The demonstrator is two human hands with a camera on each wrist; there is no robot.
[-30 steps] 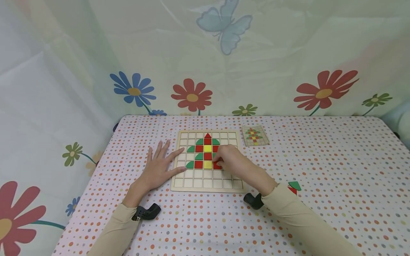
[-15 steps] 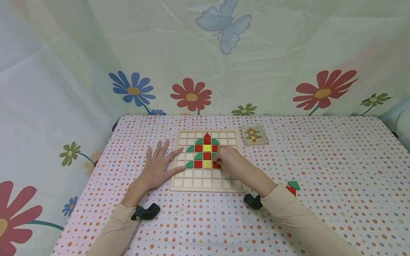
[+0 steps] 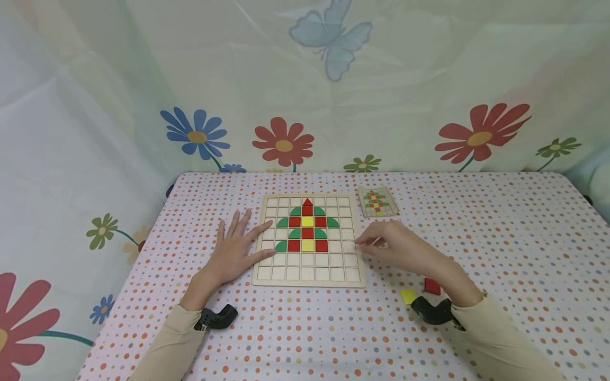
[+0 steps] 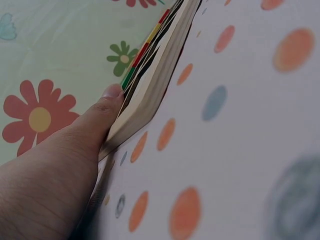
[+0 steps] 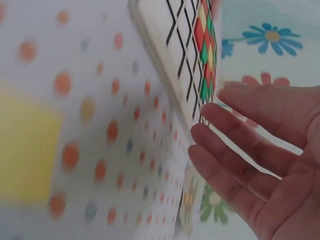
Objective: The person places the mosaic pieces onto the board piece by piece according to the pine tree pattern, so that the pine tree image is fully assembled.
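Observation:
A wooden grid board lies on the table with red, yellow and green tiles set in its squares in a tree shape. My left hand rests with spread fingers at its left edge, thumb and fingertip over the rim; in the left wrist view the thumb presses at the board's corner. Just off the right edge is my right hand, its fingers loosely bent. The right wrist view shows nothing between thumb and fingers. A red square tile and a yellow square tile lie beside the right wrist.
Behind the board's right corner lies a small pattern card printed with a similar tree. A dotted cloth covers the table. A flowered curtain hangs along its far edge.
My right hand has left the red tile at the tree's lower right and moved right, off the board. The green piece seen beyond that sleeve is now hidden. The left hand stays put.

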